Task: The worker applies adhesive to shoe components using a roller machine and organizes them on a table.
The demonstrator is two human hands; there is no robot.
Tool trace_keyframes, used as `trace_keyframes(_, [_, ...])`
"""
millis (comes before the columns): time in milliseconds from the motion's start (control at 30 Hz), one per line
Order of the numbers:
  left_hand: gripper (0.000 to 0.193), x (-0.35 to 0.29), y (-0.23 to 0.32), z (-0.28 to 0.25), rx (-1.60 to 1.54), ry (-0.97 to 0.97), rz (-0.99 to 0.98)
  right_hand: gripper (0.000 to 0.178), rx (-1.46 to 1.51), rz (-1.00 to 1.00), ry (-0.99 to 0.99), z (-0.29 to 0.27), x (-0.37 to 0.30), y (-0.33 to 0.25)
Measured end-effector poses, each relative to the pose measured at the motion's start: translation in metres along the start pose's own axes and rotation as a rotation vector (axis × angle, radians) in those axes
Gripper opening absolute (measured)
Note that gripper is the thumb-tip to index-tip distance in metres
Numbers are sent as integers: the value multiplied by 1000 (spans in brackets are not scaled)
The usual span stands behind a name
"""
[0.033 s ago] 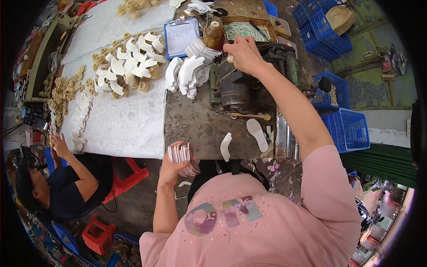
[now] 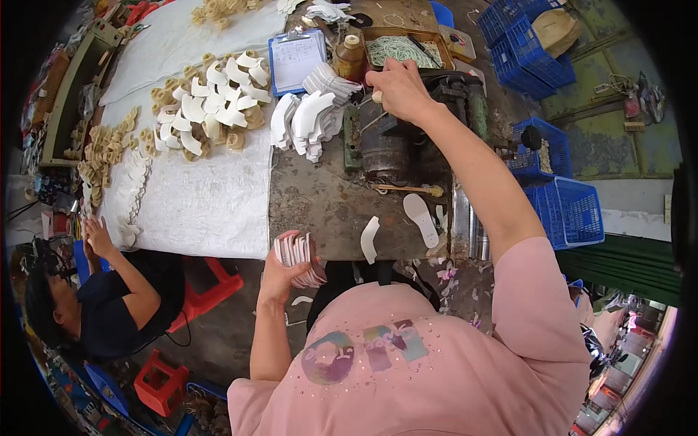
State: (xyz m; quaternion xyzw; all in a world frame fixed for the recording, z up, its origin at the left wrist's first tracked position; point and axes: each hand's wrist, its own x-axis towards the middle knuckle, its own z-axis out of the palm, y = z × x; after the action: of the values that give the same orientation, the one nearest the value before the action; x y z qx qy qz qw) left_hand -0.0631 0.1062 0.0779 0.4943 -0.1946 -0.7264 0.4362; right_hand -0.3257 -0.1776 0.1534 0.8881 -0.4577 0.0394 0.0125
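Plainly, the left hand was clamped on a thick stack of thin, curved white and pinkish pieces, thumb across the near side and fingers around the far one; the stack was in the air, just off the front edge of the grey, stained worktable. The right hand was at the dark metal bench machine with green-painted sides, its fingers bent; a pale rounded knob showed just beneath them, though whether they were closed on it, I could not tell.

Between the hands' places, near the table's front edge, lay a single curved white piece; to its right was a white sole-shaped piece; a thin wooden stick lay in front of the machine. Left of the machine stood stacks of curved white pieces; beyond them were a blue clipboard with paper and a brown bottle with a pale cap; further left, a white woven sheet bore a heap of white and tan pieces.
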Motion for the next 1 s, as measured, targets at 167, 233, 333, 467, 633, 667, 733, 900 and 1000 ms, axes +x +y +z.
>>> trace_keyframes(167, [68, -4, 2, -8, -15, -10, 15, 17, 11, 26, 8, 1, -1, -2])
trace_keyframes(233, [68, -6, 1, -13, -19, -11, 20, 18, -5, 29, -5, 1, 0, -4])
trace_keyframes(333, [68, -10, 0, -19, -29, -13, 23, 19, -17, 39, -17, 1, 1, -6])
trace_keyframes(467, [68, -14, 1, -23, -32, -10, 39, 21, 21, 64, -32, 2, 0, -5])
trace_keyframes(633, [67, -11, 14, -2, -53, -32, 75, 24, 166, 74, 194, -11, -24, -5])
trace_keyframes(667, [68, -9, 17, 4, -57, -12, 130, 23, 230, 81, 310, -21, -30, -15])
trace_keyframes(733, [69, -3, 25, 26, -52, -20, 170, 17, 425, 107, 302, -29, -58, -39])
trace_keyframes(900, [74, 11, 48, 105, -115, -115, 330, 20, 920, 112, 176, -34, -161, -125])
trace_keyframes(1000, [76, 11, 46, 149, -135, -203, 320, 15, 1174, 406, 455, -41, -187, -142])
